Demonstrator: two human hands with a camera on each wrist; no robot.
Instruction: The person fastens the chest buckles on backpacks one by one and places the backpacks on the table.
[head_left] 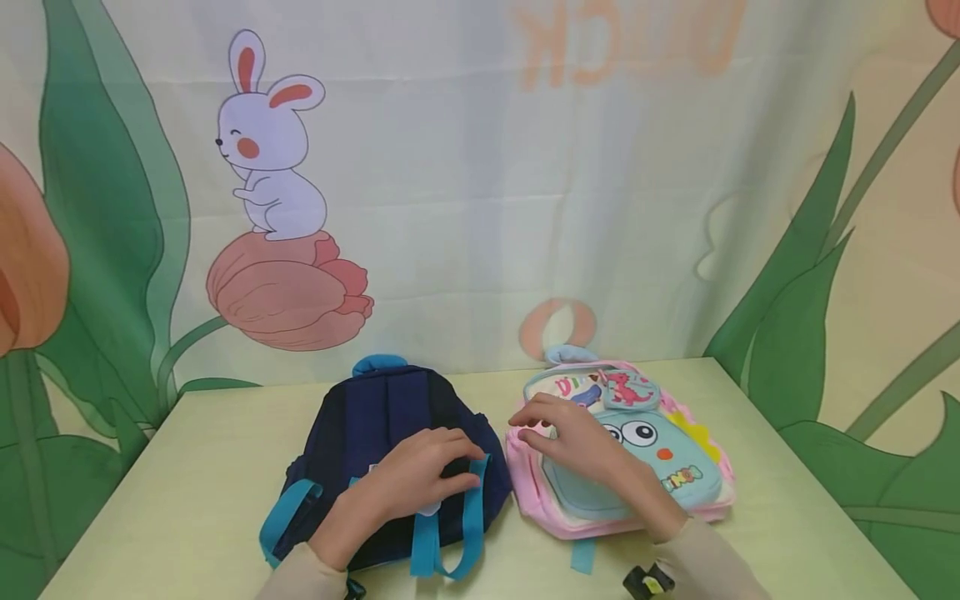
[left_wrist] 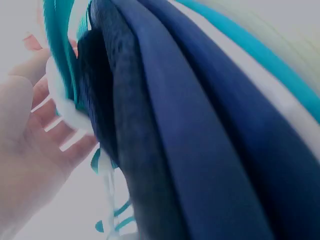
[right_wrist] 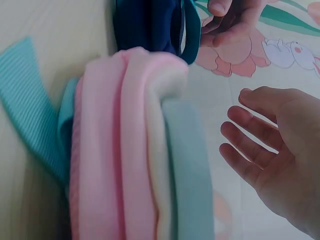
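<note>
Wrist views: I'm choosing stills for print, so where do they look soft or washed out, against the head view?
Left wrist: washed out around the left hand, the navy backpack soft; right wrist: dimmer, the pink backpack soft up close; head: fairly evenly lit, that backpack's cartoon eyes distinct.

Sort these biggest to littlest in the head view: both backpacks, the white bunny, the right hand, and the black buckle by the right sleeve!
1. Dark blue backpack and pink-edged backpack: too alike to rank, each partly covered
2. White bunny
3. Right hand
4. Black buckle
</note>
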